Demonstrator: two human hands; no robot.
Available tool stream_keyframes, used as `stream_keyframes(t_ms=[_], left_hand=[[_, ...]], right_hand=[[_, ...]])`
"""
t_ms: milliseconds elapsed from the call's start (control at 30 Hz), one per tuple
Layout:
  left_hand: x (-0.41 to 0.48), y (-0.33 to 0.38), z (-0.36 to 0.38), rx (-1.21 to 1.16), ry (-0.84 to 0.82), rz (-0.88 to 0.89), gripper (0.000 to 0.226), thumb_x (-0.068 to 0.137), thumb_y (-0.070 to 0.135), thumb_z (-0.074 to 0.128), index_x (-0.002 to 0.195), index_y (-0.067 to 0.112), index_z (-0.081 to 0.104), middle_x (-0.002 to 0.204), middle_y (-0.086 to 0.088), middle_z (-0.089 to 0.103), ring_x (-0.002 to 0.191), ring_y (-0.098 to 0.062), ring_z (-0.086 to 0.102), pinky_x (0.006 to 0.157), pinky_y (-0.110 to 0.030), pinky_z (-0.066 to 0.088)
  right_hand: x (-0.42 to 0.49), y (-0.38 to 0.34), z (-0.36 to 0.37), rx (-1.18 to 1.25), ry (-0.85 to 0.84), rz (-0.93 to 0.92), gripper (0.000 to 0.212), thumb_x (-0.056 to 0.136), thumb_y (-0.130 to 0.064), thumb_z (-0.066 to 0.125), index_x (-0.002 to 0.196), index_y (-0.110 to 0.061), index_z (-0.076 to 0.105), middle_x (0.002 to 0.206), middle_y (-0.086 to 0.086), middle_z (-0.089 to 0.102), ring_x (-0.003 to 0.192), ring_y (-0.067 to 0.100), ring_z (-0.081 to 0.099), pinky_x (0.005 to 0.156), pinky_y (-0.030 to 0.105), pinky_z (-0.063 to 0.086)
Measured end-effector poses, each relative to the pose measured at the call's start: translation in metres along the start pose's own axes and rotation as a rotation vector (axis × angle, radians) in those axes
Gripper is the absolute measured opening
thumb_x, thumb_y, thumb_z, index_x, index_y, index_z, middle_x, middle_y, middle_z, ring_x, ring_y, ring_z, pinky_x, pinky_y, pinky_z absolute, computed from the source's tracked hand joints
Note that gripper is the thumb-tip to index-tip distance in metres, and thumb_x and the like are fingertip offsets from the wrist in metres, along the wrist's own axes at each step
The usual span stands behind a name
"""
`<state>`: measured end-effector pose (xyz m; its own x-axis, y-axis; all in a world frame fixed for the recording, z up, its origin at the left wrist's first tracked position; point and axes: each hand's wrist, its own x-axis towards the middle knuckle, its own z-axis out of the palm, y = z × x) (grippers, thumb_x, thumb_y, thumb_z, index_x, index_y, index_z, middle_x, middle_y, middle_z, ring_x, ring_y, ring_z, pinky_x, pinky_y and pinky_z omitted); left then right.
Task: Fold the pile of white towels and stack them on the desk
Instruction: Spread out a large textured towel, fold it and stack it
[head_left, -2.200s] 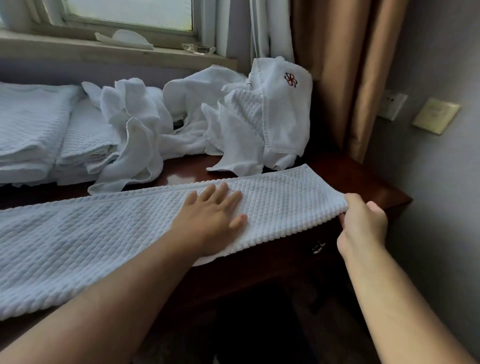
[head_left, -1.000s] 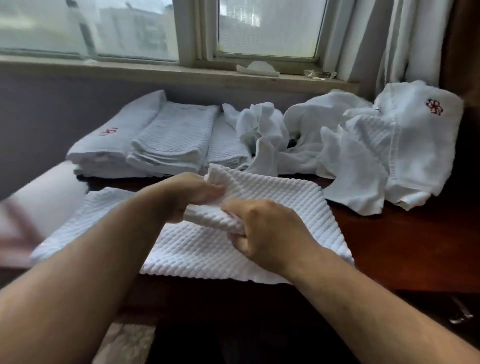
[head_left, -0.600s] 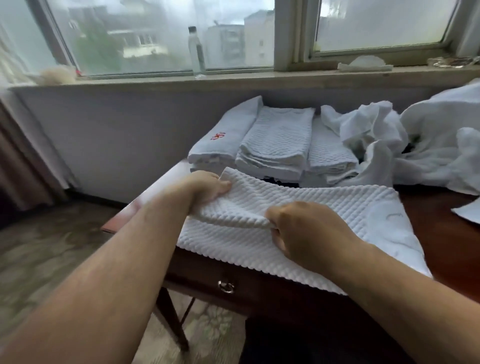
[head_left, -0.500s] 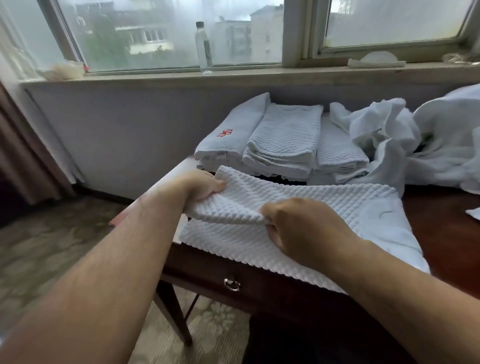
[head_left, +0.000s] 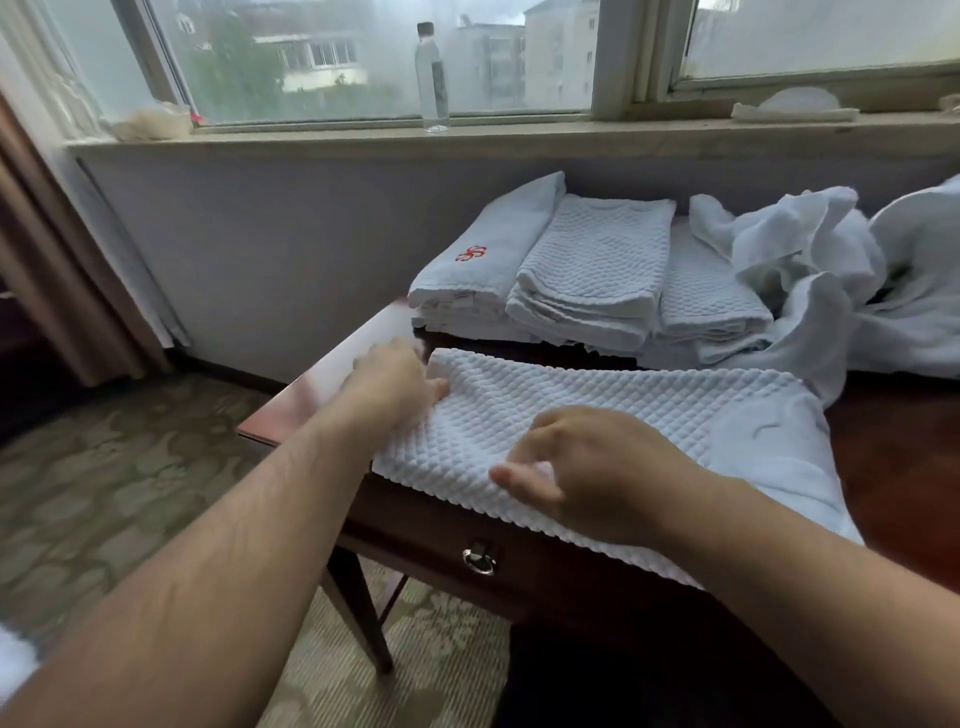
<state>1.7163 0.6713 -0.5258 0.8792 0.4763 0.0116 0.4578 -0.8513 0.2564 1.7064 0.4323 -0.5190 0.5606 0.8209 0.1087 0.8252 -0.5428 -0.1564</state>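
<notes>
A white waffle towel (head_left: 649, 415) is laid in the centre of the frame, folded over on itself, at the front edge of the dark wooden worktop (head_left: 909, 447), w/ its near edge hanging a little over the drawer front. The left hand (head_left: 395, 384) is placed at the towel's left end, thumb lying on the cloth. Its fingers are hidden behind the hand, so it cannot be told whether the edge is pinched or only touched. The right hand (head_left: 587, 467) is rested on the near part of the towel, fingers (head_left: 519, 478) loosely bent and a little apart, nothing seen held betw. them. Behind the towel, in the upper middle, the folded stacks (head_left: 592, 270) are seen side by side, approx. three rows, one w/ a red embroidered mark. At the upper right a crumpled pile (head_left: 810, 270) of white cloth is lying, not yet folded, touching the stacks. Judged from this, the task is well advanced but not finished. Several towels are done. The present one is folded at least once and prob. needs one more fold and smoothing before it can be set on a stack. The pile remains to be worked through, and how many pieces it holds cannot be told.
</notes>
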Motion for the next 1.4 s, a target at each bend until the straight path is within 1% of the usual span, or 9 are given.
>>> stream_keyframes(t_ms=[100,200,300,400,867,1033,1167,1267,1400], left_hand=[[-0.007,0.017,0.005,-0.145,0.204,0.268,0.043,0.097,0.028,0.057,0.139,0.031,0.052,0.147,0.001,0.047,0.138,-0.023,0.034,0.115,-0.043,0.032],[-0.016,0.038,0.019,-0.103,0.048,0.482,0.047,0.101,0.047,0.048,0.147,0.037,0.046,0.159,0.002,0.037,0.149,-0.019,0.024,0.123,-0.044,0.02],[-0.02,0.041,0.042,0.09,-0.148,0.427,0.064,0.099,0.067,0.025,0.158,0.043,0.017,0.169,0.004,0.005,0.156,-0.017,-0.002,0.125,-0.044,-0.001],[-0.019,0.039,0.052,0.101,-0.126,0.414,0.067,0.097,0.072,0.016,0.158,0.046,0.008,0.169,0.007,-0.002,0.155,-0.014,-0.007,0.125,-0.046,-0.004],[-0.025,0.04,0.055,0.157,-0.079,0.398,0.067,0.097,0.07,0.012,0.159,0.044,0.006,0.169,0.007,-0.001,0.155,-0.014,-0.004,0.125,-0.046,0.0],[-0.045,0.07,0.056,0.061,-0.086,0.534,0.055,0.105,0.054,0.017,0.158,0.042,0.014,0.169,0.004,0.005,0.155,-0.014,-0.002,0.125,-0.047,0.002],[-0.071,0.103,0.072,0.088,-0.118,0.671,0.078,0.087,0.077,0.001,0.158,0.045,0.006,0.169,0.006,0.001,0.155,-0.014,-0.005,0.125,-0.047,-0.002],[-0.074,0.109,0.073,0.123,-0.108,0.649,0.077,0.09,0.076,0.002,0.159,0.042,0.005,0.169,0.004,-0.001,0.155,-0.016,-0.005,0.124,-0.048,-0.001],[-0.077,0.11,0.071,0.147,-0.113,0.63,0.069,0.096,0.071,0.009,0.159,0.042,0.004,0.17,0.004,-0.002,0.155,-0.016,-0.006,0.125,-0.048,0.0]], right_hand=[[-0.001,0.02,-0.005,0.07,0.051,0.098,0.047,0.102,-0.051,0.037,0.082,-0.019,0.064,0.087,-0.006,0.064,0.088,0.016,0.06,0.08,0.038,0.052],[-0.005,0.041,-0.005,0.043,0.028,0.221,0.041,0.102,-0.051,0.041,0.12,-0.026,0.068,0.127,-0.002,0.063,0.124,0.019,0.053,0.104,0.039,0.044],[-0.018,0.061,0.002,-0.049,-0.204,0.28,0.067,0.099,-0.069,0.023,0.158,-0.039,0.021,0.169,-0.001,0.015,0.155,0.023,0.01,0.126,0.045,0.012],[-0.033,0.073,0.011,-0.041,-0.264,0.251,0.071,0.095,-0.074,0.013,0.158,-0.047,-0.006,0.169,-0.009,-0.014,0.155,0.015,-0.015,0.126,0.04,-0.007],[-0.105,0.112,0.002,0.176,-0.027,0.511,0.062,0.099,-0.061,0.018,0.158,-0.041,0.022,0.167,-0.019,0.001,0.148,-0.002,-0.02,0.119,0.029,-0.013],[-0.115,0.109,0.011,0.454,0.333,0.631,0.057,0.103,-0.027,0.053,0.156,-0.019,0.036,0.168,-0.001,0.017,0.154,0.008,0.007,0.116,0.015,0.001],[-0.128,0.107,0.011,0.787,0.635,0.947,0.069,0.087,-0.032,0.073,0.148,-0.015,0.046,0.14,0.007,0.058,0.127,0.022,0.056,0.111,0.036,0.042],[-0.131,0.11,0.004,1.278,0.609,1.005,0.057,0.087,-0.038,0.076,0.124,0.003,0.064,0.112,0.017,0.074,0.102,0.031,0.073,0.098,0.049,0.056],[-0.122,0.099,-0.007,1.33,0.41,0.939,0.038,0.088,-0.027,0.077,0.104,0.006,0.069,0.086,0.015,0.078,0.077,0.026,0.077,0.064,0.029,0.059]])
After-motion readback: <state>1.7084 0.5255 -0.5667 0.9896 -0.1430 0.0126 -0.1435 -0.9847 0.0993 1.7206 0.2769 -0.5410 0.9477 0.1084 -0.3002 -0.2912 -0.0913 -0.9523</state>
